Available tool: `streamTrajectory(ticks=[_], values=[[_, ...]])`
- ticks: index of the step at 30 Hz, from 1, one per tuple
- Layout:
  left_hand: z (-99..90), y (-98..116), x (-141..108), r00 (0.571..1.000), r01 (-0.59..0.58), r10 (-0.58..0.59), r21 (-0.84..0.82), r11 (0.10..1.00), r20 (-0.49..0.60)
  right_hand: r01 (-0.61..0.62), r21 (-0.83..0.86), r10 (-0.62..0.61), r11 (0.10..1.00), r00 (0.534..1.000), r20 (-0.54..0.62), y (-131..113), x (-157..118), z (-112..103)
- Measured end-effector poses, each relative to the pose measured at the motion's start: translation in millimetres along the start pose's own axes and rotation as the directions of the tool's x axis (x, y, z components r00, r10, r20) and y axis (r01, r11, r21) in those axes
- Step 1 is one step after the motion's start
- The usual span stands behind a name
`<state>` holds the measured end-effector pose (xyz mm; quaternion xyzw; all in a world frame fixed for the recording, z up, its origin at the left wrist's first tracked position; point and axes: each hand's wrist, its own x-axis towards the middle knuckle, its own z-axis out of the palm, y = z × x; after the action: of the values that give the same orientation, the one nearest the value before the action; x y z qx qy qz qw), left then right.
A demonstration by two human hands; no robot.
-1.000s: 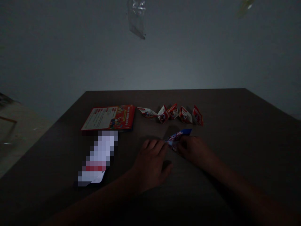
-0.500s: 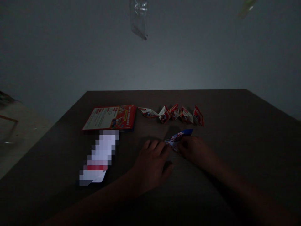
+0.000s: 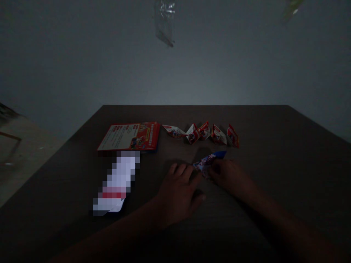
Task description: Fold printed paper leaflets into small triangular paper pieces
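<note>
A small blue packet [image 3: 205,160] with a white and dark pattern stands tilted on the dark table [image 3: 274,153]. The thumb and fingers of my right hand [image 3: 231,179] pinch its right side; my own fingers cover part of it. My left hand [image 3: 179,193] lies palm down on the tabletop with its fingers spread and its thumb apart. Its index finger is close to the packet's left end; whether they touch I cannot tell.
Several red and white folded packets [image 3: 193,134] lie in a row beyond my hands. To their left is a red book or flat box [image 3: 128,137], with a bright, blurred-out phone-like object [image 3: 117,182] nearer me. A clear plastic bag [image 3: 164,23] hangs before the wall.
The whole view has shifted very slightly. Both hands and the blue packet keep nearly the same places, with my right fingers still pinching it.
</note>
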<state>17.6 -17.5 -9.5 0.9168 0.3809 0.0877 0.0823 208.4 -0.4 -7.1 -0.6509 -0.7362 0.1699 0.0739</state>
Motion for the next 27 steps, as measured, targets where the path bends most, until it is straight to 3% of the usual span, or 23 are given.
streamTrajectory(ticks=[7,27], values=[[-0.8,0,1,1.0,0.025,-0.025,-0.016,1.0,-0.009,-0.025,0.005,0.025,1.0,1.0,-0.004,3,0,2],[-0.9,-2,0,1.0,0.021,-0.021,-0.023,1.0,-0.007,-0.08,0.1,0.052,0.992,0.966,0.255,24,-3,-16]])
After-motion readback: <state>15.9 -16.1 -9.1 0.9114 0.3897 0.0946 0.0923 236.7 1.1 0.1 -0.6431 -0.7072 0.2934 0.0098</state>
